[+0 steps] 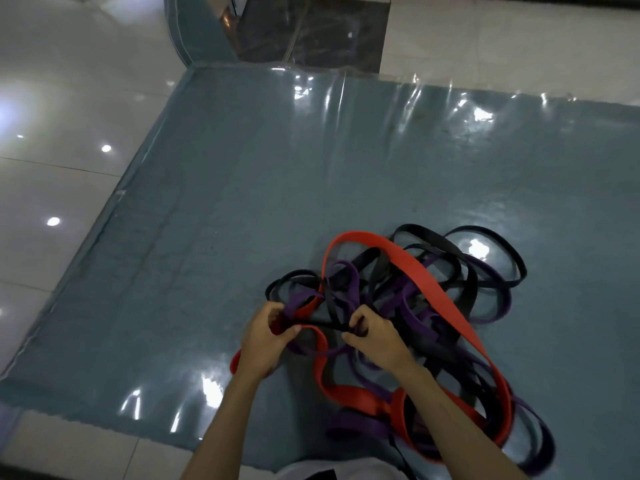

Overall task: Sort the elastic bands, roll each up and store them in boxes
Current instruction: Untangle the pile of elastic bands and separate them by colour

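Rubbery bands in red, purple and black lie in one tangled heap [415, 306] on the blue-grey mat [242, 202], toward its near right part, and I see both hands working at the heap's left edge. My left hand [265, 341] has its fingers curled round a red band [433, 278] where it bunches with a purple band [298, 304]; thumb and fingertips close together on that bunch. My right hand [375, 336] sits just beside it, fingers bent in a pinch on a black band [325, 323] that runs between the two hands, pulled fairly straight. I cannot tell whether the right fingers also catch a purple strand beneath.

The widest red band arcs up over the heap and sweeps down the right side toward my right forearm. Black loops fan out at the far right of the heap, and purple loops spill out at the near edge, close to my body. The mat carries a glossy clear film [381, 109] that wrinkles along its far edge. Pale shiny floor tiles [69, 116] surround the mat on the left and beyond.
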`<state>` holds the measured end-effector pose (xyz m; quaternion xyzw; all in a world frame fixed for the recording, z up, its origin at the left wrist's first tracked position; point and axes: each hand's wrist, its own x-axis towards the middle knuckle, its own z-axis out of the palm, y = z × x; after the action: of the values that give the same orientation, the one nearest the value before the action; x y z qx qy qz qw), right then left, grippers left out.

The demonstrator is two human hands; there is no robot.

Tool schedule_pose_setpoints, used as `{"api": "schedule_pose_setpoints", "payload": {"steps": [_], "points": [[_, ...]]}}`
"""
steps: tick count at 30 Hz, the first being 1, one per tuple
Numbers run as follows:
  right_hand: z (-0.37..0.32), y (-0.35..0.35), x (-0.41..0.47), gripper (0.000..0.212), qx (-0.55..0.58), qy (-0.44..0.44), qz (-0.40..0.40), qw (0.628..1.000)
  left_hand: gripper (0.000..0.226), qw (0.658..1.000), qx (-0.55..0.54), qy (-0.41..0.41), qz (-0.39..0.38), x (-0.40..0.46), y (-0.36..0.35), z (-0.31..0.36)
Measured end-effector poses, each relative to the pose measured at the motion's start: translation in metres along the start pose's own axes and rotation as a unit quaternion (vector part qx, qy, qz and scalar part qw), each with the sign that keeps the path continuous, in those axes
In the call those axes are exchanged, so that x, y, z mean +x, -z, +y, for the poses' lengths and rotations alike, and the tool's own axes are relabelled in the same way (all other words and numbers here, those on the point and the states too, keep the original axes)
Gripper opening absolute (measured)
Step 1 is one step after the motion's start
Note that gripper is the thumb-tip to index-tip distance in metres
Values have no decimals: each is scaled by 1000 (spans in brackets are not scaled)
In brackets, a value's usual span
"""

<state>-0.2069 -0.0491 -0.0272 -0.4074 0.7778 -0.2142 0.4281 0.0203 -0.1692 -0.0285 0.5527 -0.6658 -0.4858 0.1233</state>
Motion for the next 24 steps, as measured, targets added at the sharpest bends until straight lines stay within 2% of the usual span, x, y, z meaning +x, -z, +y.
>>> {"api": "schedule_pose_setpoints", "payload": {"steps": [1, 3, 7, 9, 10, 12, 15, 16, 20, 24], "points": [[2, 1, -4, 29, 8, 7, -11, 1000, 26, 1000, -12, -3, 6, -3, -1, -1], [6, 1, -12, 33, 28, 16, -32, 999, 26, 1000, -28, -7, 0, -11, -3, 0], [8, 4, -34, 40, 99, -11, -79, 992, 29, 996, -19, -36, -77, -30, 0, 1], [12, 5, -47, 46, 94, -36, -116, 988, 37, 993, -13, -25, -113, -41, 2, 0], [15, 5, -55, 48, 80, -46, -134, 987, 42, 994, -16, -8, -112, -45, 3, 1], [23, 2, -69, 50, 67, -53, -151, 985, 39, 998, -16, 27, -51, -52, 7, -2], [32, -2, -87, 43, 69, -46, -132, 988, 8, 993, 85, 3, 86, -52, 13, -19], [33, -2, -91, 38, 69, -41, -120, 990, 12, 986, 136, 6, 101, -52, 16, -23], [27, 3, -101, 22, 60, -10, -77, 995, 35, 949, 313, 40, 29, -57, 19, -29], [22, 7, -99, 18, 15, 18, -11, 1000, 57, 960, 278, 1, -23, -56, 16, -27]]}}
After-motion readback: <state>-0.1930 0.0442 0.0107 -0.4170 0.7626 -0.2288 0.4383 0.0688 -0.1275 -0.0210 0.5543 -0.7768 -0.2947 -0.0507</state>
